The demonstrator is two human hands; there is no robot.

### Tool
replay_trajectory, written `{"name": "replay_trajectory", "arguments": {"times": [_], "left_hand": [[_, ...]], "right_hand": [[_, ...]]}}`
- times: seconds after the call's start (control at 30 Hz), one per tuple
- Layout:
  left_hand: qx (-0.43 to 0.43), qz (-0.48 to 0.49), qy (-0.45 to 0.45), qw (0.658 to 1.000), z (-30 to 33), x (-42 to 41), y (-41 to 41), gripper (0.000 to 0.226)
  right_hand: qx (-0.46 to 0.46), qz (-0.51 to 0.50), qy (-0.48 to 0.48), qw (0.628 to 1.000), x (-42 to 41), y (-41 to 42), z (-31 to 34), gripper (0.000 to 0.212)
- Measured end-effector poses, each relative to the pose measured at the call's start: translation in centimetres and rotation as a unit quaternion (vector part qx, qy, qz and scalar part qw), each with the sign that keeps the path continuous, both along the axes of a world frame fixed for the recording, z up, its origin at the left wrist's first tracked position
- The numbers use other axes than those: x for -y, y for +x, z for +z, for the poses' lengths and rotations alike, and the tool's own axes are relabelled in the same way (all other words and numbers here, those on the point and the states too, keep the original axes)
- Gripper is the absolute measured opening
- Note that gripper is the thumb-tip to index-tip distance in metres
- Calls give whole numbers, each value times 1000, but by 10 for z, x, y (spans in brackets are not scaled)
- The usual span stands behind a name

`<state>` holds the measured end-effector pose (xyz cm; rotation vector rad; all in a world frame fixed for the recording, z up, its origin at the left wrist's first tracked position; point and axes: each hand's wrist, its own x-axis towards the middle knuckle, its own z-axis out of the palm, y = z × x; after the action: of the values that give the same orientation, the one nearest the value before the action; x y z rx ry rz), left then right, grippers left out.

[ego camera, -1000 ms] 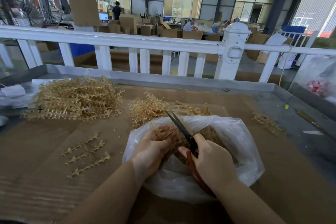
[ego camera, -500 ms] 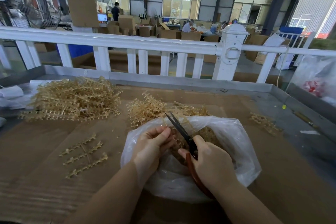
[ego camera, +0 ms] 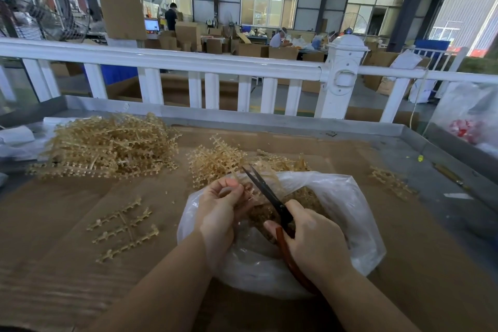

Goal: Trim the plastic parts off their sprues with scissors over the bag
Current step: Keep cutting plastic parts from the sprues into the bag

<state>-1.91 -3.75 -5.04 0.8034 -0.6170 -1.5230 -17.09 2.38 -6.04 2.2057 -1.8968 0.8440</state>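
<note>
A clear plastic bag (ego camera: 347, 202) lies open on the cardboard-covered table, with tan trimmed parts (ego camera: 310, 197) heaped inside. My left hand (ego camera: 221, 205) pinches a tan plastic sprue (ego camera: 265, 170) over the bag's mouth. My right hand (ego camera: 312, 240) grips the red handles of black-bladed scissors (ego camera: 265, 188). The blades are slightly parted and point up-left at the sprue beside my left fingertips.
A big heap of tan sprues (ego camera: 107, 145) lies at the far left and a smaller pile (ego camera: 215, 159) just behind the bag. One flat sprue (ego camera: 126, 226) lies left of the bag, scraps (ego camera: 390, 180) at the right. A white railing (ego camera: 242, 62) borders the table's far edge.
My left hand has risen toward the bag's far rim with the sprue, and the scissors have followed it up-left. The bag and the piles have stayed put.
</note>
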Motion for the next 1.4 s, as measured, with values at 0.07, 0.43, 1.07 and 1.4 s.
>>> {"name": "replay_trajectory", "arguments": {"times": [0.07, 0.43, 1.07, 1.4], "left_hand": [[-9, -15, 8, 1000, 3, 1, 3, 15], [14, 10, -45, 999, -7, -1, 3, 30], [-47, -2, -8, 999, -7, 5, 7, 21], [0, -25, -35, 999, -8, 3, 5, 21]], "right_hand": [[10, -2, 2, 1000, 1, 0, 1, 40], [4, 38, 10, 999, -1, 0, 2, 40], [-15, 60, 53, 997, 0, -3, 6, 38], [6, 70, 77, 995, 0, 2, 12, 27]]}}
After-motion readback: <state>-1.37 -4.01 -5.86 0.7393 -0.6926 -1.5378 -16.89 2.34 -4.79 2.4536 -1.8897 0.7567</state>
